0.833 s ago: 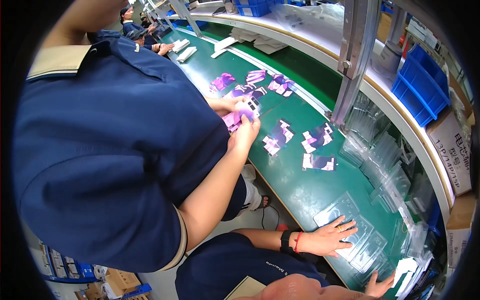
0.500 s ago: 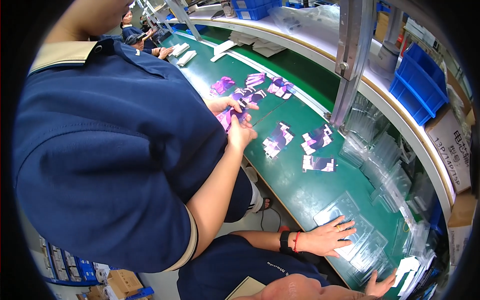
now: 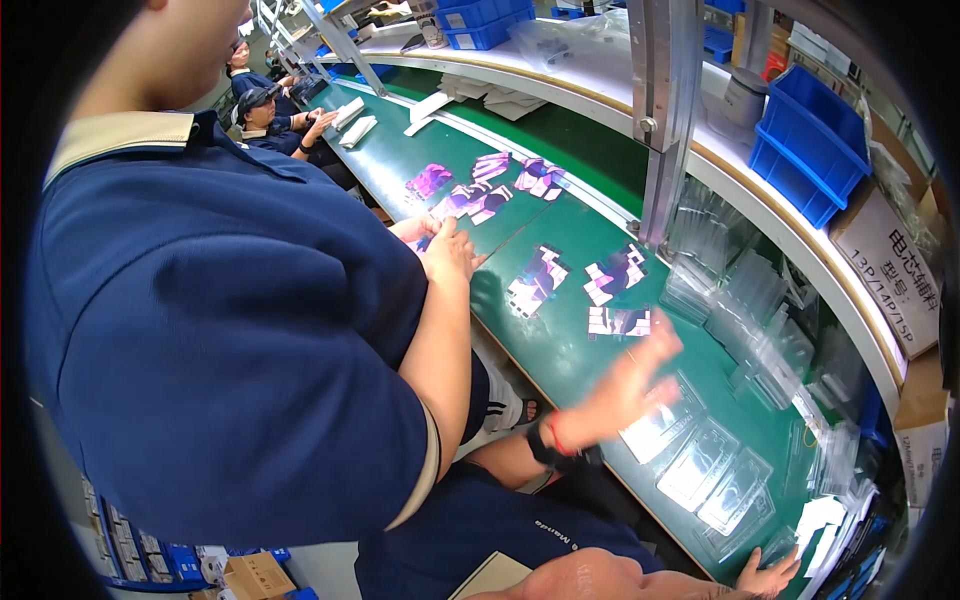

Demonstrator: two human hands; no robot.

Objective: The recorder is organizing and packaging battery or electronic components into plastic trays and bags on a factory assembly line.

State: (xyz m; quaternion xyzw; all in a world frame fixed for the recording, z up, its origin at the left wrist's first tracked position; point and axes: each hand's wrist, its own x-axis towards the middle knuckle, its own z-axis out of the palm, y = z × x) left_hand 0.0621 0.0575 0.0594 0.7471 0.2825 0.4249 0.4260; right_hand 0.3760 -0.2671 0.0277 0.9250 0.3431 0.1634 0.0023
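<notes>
My left hand [image 3: 630,385], with a dark wristband and red cord, is raised over the green workbench [image 3: 560,370] and blurred by motion. Its fingers look stretched out, the thumb apart, with nothing visible in them. They reach close to a purple-and-white printed piece [image 3: 618,321]. Below the hand several clear plastic trays [image 3: 700,465] lie overlapping on the bench. My right hand [image 3: 768,575] is low at the bench's right, thumb and fingers apart, beside clear plastic and white sheets [image 3: 818,530]. Whether it touches the plastic is unclear.
A co-worker [image 3: 230,330] stands close on the left, hands [image 3: 440,245] together near more purple pieces [image 3: 465,200]. Stacked clear trays [image 3: 740,300] line the bench's far side. A metal post [image 3: 660,150] and a shelf with blue bins [image 3: 810,140] rise behind. Other people sit farther off.
My left hand has lifted off the clear trays and moved up toward the printed pieces. My right hand stays near the white sheets. The co-worker's hands have drawn closer to their body.
</notes>
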